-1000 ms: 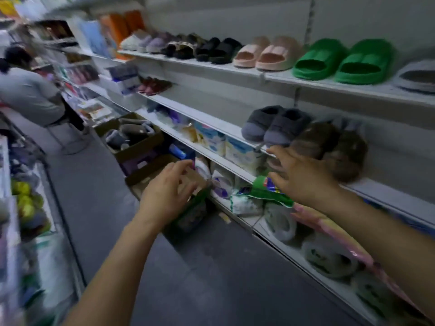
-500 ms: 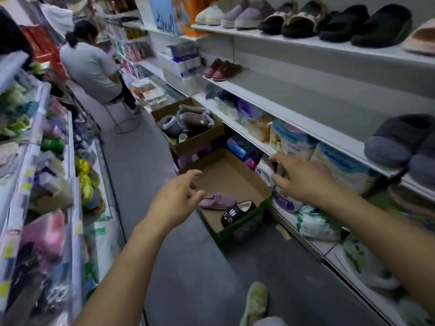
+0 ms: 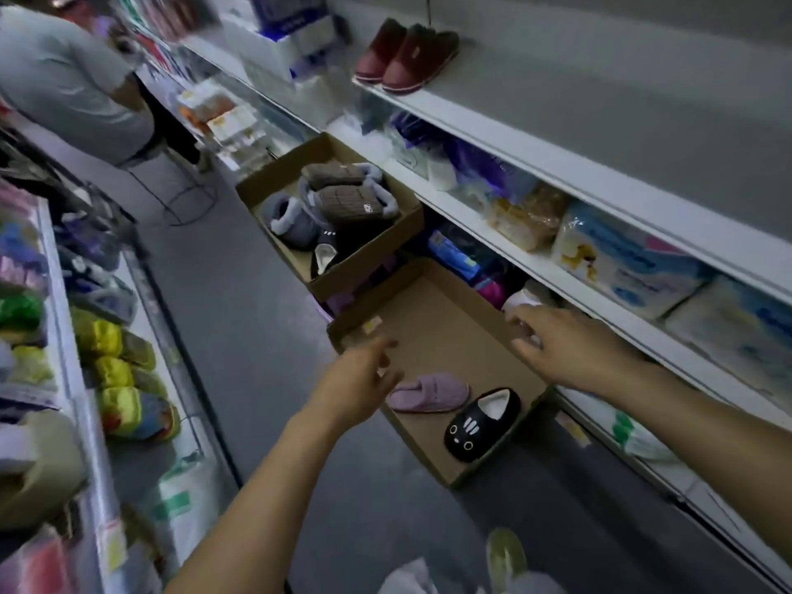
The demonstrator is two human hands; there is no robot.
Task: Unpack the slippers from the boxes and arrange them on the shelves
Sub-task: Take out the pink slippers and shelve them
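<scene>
Both hands reached over an open cardboard box [image 3: 445,319] on the floor. The left hand [image 3: 358,379] hovered with fingers loosely spread and held nothing. Just beyond its fingertips, inside the box, lay a lilac slipper [image 3: 430,394]. A black cat-face slipper [image 3: 482,424] lay beside that one, nearer the right forearm. The right hand [image 3: 570,340] was stretched flat over the box's far-side wall, fingers straight and empty, close to the goods on the lowest shelf. Further ahead of both hands stood a second box [image 3: 368,261] holding brown knitted slippers [image 3: 343,195] and a grey slipper [image 3: 291,216]. Well above the right hand, a maroon pair [image 3: 403,57] sat on a white shelf [image 3: 600,186].
</scene>
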